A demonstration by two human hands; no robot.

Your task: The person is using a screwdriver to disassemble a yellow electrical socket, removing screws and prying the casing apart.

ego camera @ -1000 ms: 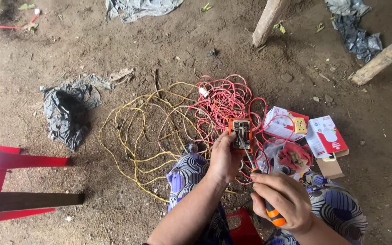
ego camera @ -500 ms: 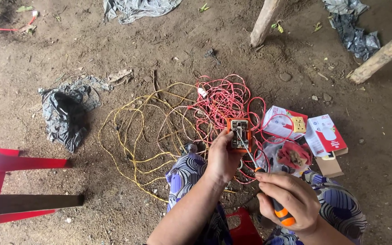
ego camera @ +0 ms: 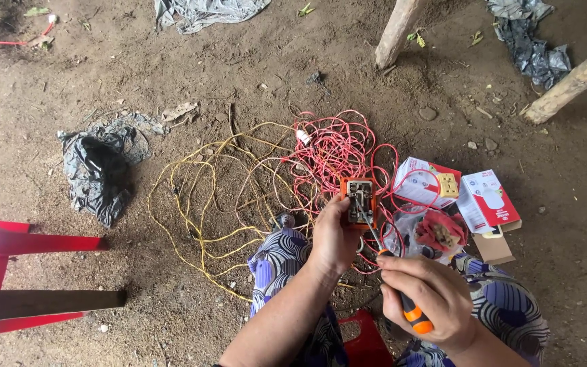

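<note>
My left hand (ego camera: 333, 238) grips an orange electrical socket (ego camera: 359, 198), its open back with metal parts facing up. My right hand (ego camera: 428, 298) is closed on a screwdriver with an orange and black handle (ego camera: 412, 311); its thin shaft runs up to the socket. Behind the socket a tangle of red wire (ego camera: 334, 151) lies on the dirt, overlapping loose loops of yellow wire (ego camera: 205, 197). My knees in patterned blue cloth (ego camera: 281, 259) sit just below both hands.
Two red and white boxes (ego camera: 489, 200) and a clear bag with red parts (ego camera: 436, 231) lie right of the socket. A black plastic bag (ego camera: 100, 170) lies left. A red plastic chair (ego camera: 15, 245) stands at the left edge. Wooden poles (ego camera: 395, 30) rise behind.
My right hand with the screwdriver has shifted slightly lower and right while the tip stays at the socket. The left hand keeps hold of the socket.
</note>
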